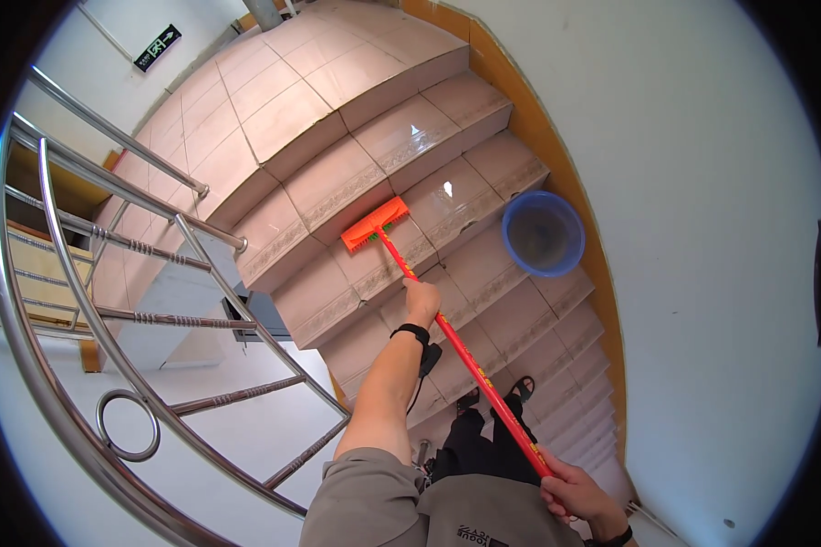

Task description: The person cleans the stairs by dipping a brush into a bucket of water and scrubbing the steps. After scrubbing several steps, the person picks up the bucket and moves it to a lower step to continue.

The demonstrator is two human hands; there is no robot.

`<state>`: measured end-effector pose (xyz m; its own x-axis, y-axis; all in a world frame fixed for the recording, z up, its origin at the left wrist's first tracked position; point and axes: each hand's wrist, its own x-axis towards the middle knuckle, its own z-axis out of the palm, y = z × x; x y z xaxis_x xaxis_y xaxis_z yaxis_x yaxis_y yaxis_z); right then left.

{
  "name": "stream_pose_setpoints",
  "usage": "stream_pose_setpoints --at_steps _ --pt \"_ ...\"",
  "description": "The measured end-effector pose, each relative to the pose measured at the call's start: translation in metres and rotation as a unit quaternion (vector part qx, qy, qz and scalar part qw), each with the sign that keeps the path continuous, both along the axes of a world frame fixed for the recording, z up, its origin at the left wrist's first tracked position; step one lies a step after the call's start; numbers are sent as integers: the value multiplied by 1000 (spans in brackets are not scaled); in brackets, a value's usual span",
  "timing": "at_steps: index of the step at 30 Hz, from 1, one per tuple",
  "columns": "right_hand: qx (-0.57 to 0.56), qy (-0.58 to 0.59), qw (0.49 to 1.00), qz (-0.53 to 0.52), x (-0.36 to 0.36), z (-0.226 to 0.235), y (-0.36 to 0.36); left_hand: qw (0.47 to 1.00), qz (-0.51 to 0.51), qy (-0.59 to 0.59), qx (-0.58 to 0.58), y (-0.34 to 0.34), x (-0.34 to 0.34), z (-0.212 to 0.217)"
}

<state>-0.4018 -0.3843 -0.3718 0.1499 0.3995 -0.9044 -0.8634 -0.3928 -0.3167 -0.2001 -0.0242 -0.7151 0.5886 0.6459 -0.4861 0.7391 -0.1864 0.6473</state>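
Observation:
A floor scrub brush with a wide orange head and a long red handle slants across the staircase. Its head rests on a pinkish tiled step, bristles down. My left hand is wrapped round the handle a short way behind the head. Near the handle's back end, at the lower right, my right hand grips it too. A dark band sits on each wrist, and a dark strap hangs from the left one. Wet, shiny patches show on the upper steps.
A blue bucket holding murky liquid stands on a step by the right wall. A stainless steel railing curves along the left. The landing lies above; lower steps descend behind my sandalled feet.

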Motion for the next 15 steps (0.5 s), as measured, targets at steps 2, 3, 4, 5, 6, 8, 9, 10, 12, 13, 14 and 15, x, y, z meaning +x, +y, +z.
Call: stream_pose_setpoints --at_steps 2,3,4,5,6,8,9,10,12,13,14,15 --pt "14 0 1000 -15 -5 -6 -9 1000 -6 19 1 -6 2 6" --pt "30 -1 999 -27 -8 -8 -15 1000 6 8 -4 -14 -1 8" --pt "34 -1 999 -23 -10 -8 -22 1000 24 -4 -4 -15 -6 8" --pt "21 15 999 -30 -17 -6 -33 1000 16 3 -16 -31 -14 16" --pt "7 31 999 -38 -24 -3 -43 1000 13 5 -19 -48 -24 15" --pt "-11 45 998 -33 -40 9 -63 999 -19 -10 -27 -65 -53 14" --pt "-32 58 997 -32 -47 14 -72 1000 -15 -10 -24 -72 -63 13" --pt "-34 59 997 -34 -59 19 -81 999 -10 -6 -31 -88 -73 17" --pt "-15 -23 999 -44 -80 26 -98 999 5 5 -44 -115 -92 31" --pt "-15 -23 999 -42 -85 26 -105 999 14 8 -49 -122 -99 37" --pt "-22 -29 999 -34 -89 28 -110 999 16 9 -50 -126 -106 39" --pt "-29 -35 999 -27 -91 30 -113 999 16 6 -51 -129 -113 41"
